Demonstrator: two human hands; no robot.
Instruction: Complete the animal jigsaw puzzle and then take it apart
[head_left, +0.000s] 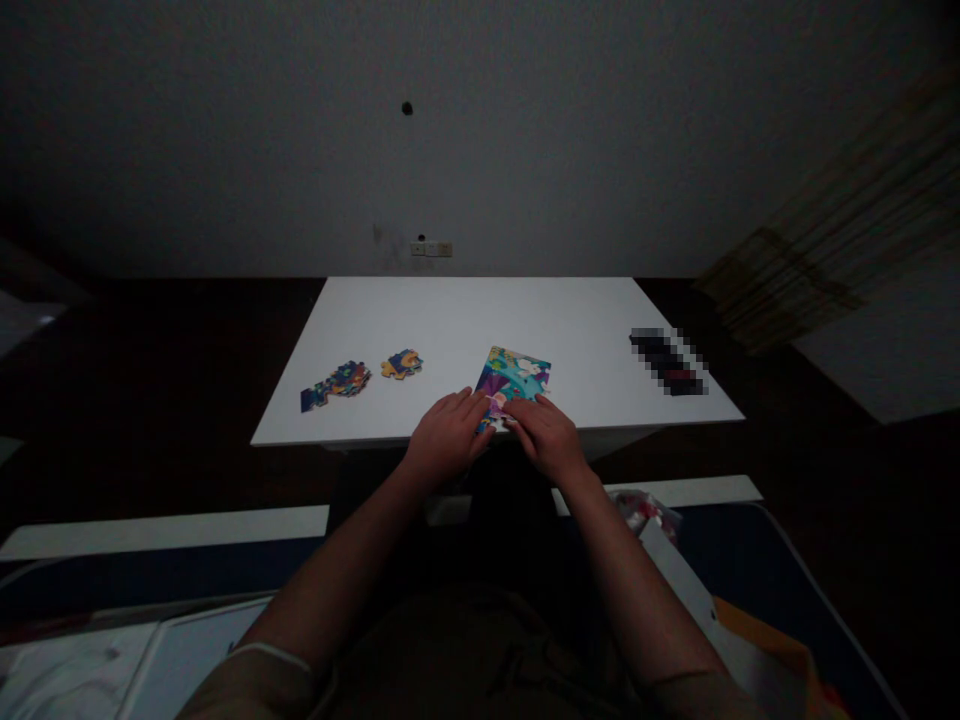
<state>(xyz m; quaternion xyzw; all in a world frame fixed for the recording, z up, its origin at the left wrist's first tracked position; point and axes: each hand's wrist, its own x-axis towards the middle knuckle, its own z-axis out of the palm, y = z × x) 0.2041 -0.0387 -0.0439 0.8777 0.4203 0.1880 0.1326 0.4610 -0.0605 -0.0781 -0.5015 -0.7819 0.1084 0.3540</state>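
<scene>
A partly assembled jigsaw puzzle [517, 372], teal and purple with a white figure, lies near the front edge of the white table [465, 310]. My left hand [448, 432] is at its lower left corner, fingers over the pieces and thumb by the near edge. From the other side my right hand [549, 435] grips the lower right part, with its fingers bent inward. Between the fingertips the lower row of pieces is partly hidden. Left of the puzzle sits a small group of orange and blue puzzle pieces [403, 364]. Farther left is a larger heap of loose puzzle pieces [341, 384].
A dark pixelated object [667, 362] lies at the table's right side. Behind the table rises a grey wall with sockets [431, 248]. Below my right forearm are a clear plastic bag [646, 508] and a white and orange item [765, 640] on a dark blue surface.
</scene>
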